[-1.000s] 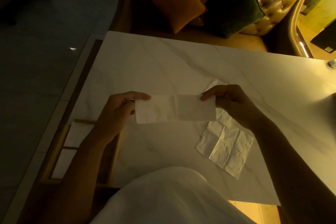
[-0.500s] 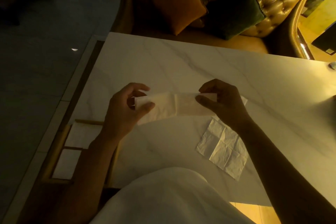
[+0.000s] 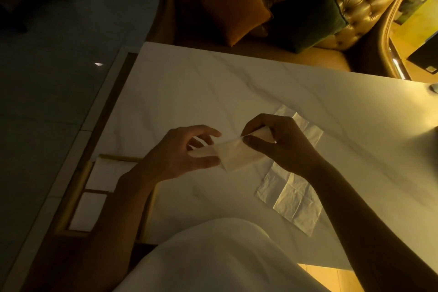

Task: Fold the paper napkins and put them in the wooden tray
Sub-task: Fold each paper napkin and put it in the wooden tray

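- We held the folded napkin (image 3: 233,154) in the air above the counter (image 3: 213,92), near the middle of the view, its long strip bent over on itself between our two hands.
- Our left hand (image 3: 180,154) sat at the napkin's 9 o'clock end; thumb and fingers (image 3: 208,132) were spread fairly wide around that end, the thumb under the paper's lower edge and the forefinger above it.
- Our right hand (image 3: 282,144) sat at the 3 o'clock end, and its fingers were pinched narrow on the paper's upper corner, holding it.
- A second napkin (image 3: 291,199), unfolded and creased into squares, lay flat on the counter at 4 o'clock from the held one, partly under our right wrist; its far corner showed beyond the right hand at 1 o'clock.
- The wooden tray (image 3: 75,199) lay at 8 o'clock, at the counter's near left corner, partly hidden by our left forearm.
- Two white folded napkins lay in the tray, one in the far compartment (image 3: 106,176) and one in the near compartment (image 3: 88,211), with a wooden divider between them.
- Our white garment (image 3: 213,258) filled the bottom of the view at 6 o'clock.
- Beyond the counter at 12 o'clock stood a tufted sofa (image 3: 360,14) with an orange cushion (image 3: 234,5) and a dark green cushion (image 3: 308,16) side by side.
- The room was dim, so fine detail of the paper's edges was hard to tell.
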